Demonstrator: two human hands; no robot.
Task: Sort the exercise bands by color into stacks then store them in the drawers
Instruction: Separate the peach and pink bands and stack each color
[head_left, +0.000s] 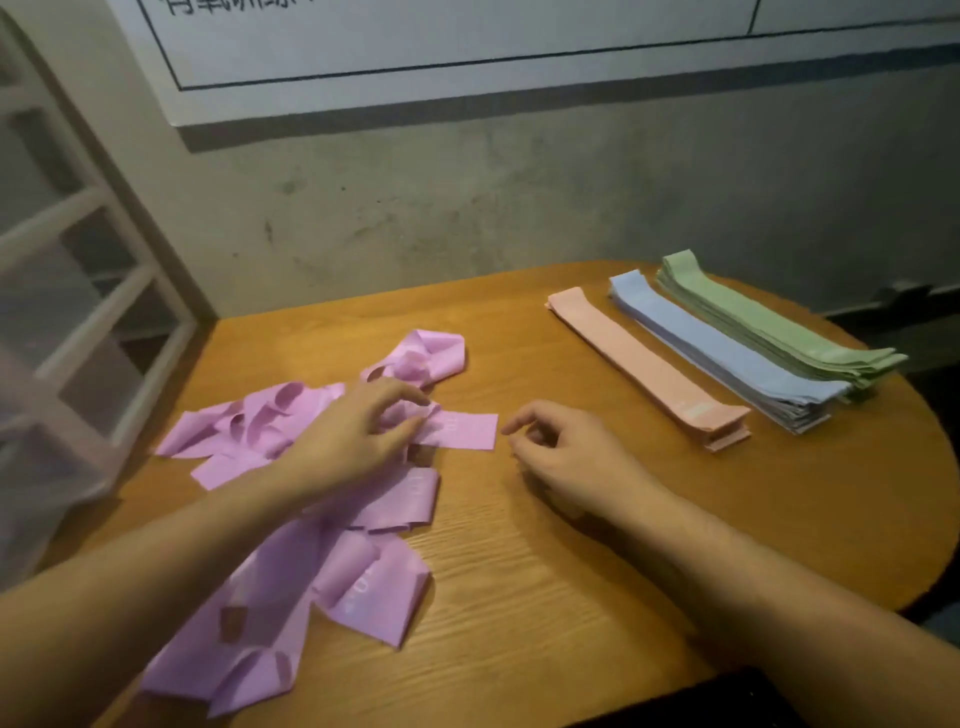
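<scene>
A loose heap of pink exercise bands sprawls over the left half of the wooden table. My left hand rests on the heap and pinches one pink band whose free end pokes out to the right. My right hand hovers just right of that end with loosely curled fingers, holding nothing. On the right lie three tidy stacks side by side: a peach stack, a blue stack and a green stack.
A white plastic drawer unit stands to the left of the table, blurred. A grey wall runs right behind the table. The table's rounded edge curves close past the green stack on the right.
</scene>
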